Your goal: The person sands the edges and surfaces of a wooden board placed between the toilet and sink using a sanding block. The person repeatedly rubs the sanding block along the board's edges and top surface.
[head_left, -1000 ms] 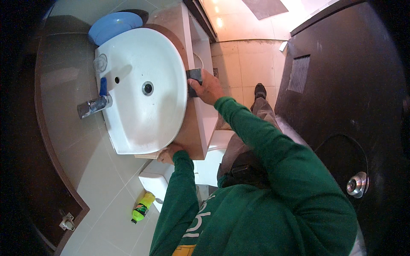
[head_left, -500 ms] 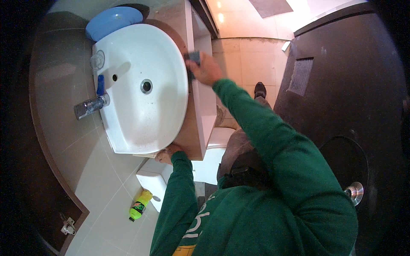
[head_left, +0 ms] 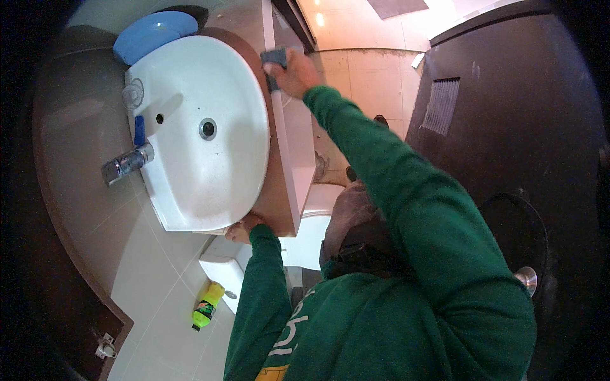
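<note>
A dark grey scrubbing sponge is in my right hand, whose fingers are closed round it. The hand presses it to the front edge of the brown countertop, beside the far part of the white washbasin. My left hand grips the counter edge by the basin's near end, its fingertips partly hidden. Inside the basin are a dark drain and a few small specks.
A blue plastic basin leans behind the sink. A clear cup, a blue-handled item and a chrome faucet line the wall side. Below are a toilet and a yellow-green bottle. A dark door stands at right.
My right hand has slid the sponge farther away along the counter's front edge. My left hand keeps its place at the counter. The whole view has shifted slightly.
</note>
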{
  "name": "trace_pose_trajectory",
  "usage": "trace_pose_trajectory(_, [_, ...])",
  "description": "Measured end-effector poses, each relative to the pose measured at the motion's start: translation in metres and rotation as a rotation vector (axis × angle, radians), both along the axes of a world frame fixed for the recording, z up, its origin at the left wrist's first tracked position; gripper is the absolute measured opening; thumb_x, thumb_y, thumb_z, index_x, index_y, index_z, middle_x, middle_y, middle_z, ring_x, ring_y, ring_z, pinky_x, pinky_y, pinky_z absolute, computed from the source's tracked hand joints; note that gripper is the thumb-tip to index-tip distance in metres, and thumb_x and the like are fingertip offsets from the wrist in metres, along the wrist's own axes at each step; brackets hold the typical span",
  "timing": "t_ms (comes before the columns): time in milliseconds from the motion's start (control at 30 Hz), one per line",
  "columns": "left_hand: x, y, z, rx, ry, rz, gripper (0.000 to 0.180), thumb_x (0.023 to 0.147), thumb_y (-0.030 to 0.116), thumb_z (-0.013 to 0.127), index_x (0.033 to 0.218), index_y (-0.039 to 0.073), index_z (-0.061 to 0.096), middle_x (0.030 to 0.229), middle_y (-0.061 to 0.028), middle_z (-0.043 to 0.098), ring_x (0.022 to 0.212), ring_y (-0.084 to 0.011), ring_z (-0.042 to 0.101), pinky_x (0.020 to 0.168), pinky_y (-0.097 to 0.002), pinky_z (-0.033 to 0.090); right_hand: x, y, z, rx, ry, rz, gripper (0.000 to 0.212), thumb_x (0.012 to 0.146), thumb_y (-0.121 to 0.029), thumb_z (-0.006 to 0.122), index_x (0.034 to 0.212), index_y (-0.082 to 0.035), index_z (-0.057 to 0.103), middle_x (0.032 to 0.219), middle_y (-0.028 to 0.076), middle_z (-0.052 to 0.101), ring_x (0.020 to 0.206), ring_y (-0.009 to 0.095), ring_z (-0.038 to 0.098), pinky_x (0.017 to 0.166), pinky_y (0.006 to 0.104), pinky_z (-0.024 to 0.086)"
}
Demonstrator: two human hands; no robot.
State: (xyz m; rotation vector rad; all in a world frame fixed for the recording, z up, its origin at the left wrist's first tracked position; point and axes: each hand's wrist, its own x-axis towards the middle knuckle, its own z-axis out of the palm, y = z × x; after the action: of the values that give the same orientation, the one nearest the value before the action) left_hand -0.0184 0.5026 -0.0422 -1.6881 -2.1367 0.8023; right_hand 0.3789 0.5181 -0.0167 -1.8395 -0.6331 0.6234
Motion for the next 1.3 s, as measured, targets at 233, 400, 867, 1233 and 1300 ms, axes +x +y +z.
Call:
trace_pose_trajectory(233, [-0.004, 0.0, 0.004, -0.004, 0.006, 0.016, 0.062, 0.092, 0.043, 0.044, 0.123, -0.01, 0.049, 0.11, -0.0353, 0.05, 0.094, -0.0448, 0.055, 0.076, -0.0496, 0.048, -0.091, -0.058, 0.018, 0.0, 0.158, 0.17, 0.034, 0.087, -0.027, 0.065, 0.108, -0.004, 0.051, 0.097, 0.025, 0.064, 0.093, 0.046, 0.061, 0.081, 0.0513, 0.049])
trace_pose_trajectory(400, [0.002, -0.002, 0.008, -0.017, 0.003, 0.003, 0.062, 0.092, 0.043, 0.044, 0.122, -0.01, 0.049, 0.109, -0.0351, 0.051, 0.095, -0.0445, 0.055, 0.076, -0.0494, 0.048, -0.075, -0.039, 0.026, -0.067, 0.05, 0.026, 0.035, 0.087, -0.028, 0.064, 0.103, -0.001, 0.05, 0.093, 0.027, 0.062, 0.087, 0.047, 0.061, 0.078, 0.0533, 0.048])
trace_pose_trajectory(867, [0.015, 0.0, 0.012, -0.06, -0.021, -0.032, 0.062, 0.091, 0.045, 0.046, 0.121, -0.009, 0.051, 0.109, -0.0346, 0.051, 0.096, -0.0438, 0.054, 0.076, -0.0486, 0.047, -0.069, -0.033, 0.037, -0.018, 0.017, -0.077, 0.028, 0.088, -0.024, 0.063, 0.102, -0.001, 0.053, 0.092, 0.025, 0.061, 0.088, 0.045, 0.06, 0.079, 0.0523, 0.048])
trace_pose_trajectory(1233, [0.043, -0.002, 0.049, -0.269, -0.034, -0.123, 0.064, 0.09, 0.047, 0.047, 0.121, -0.009, 0.052, 0.11, -0.0357, 0.051, 0.098, -0.046, 0.054, 0.078, -0.0501, 0.046, -0.086, -0.053, 0.024, -0.06, 0.006, -0.093, 0.032, 0.087, -0.029, 0.065, 0.103, -0.003, 0.055, 0.091, 0.022, 0.064, 0.088, 0.044, 0.062, 0.081, 0.0492, 0.049])
trace_pose_trajectory(1300, [-0.016, 0.006, -0.002, -0.002, 0.187, -0.122, 0.065, 0.09, 0.048, 0.047, 0.124, -0.008, 0.051, 0.114, -0.037, 0.049, 0.103, -0.0511, 0.052, 0.08, -0.0528, 0.045, -0.109, -0.058, 0.027, 0.03, 0.127, 0.0, 0.034, 0.086, -0.031, 0.065, 0.106, -0.003, 0.056, 0.094, 0.024, 0.062, 0.091, 0.043, 0.061, 0.082, 0.0483, 0.049])
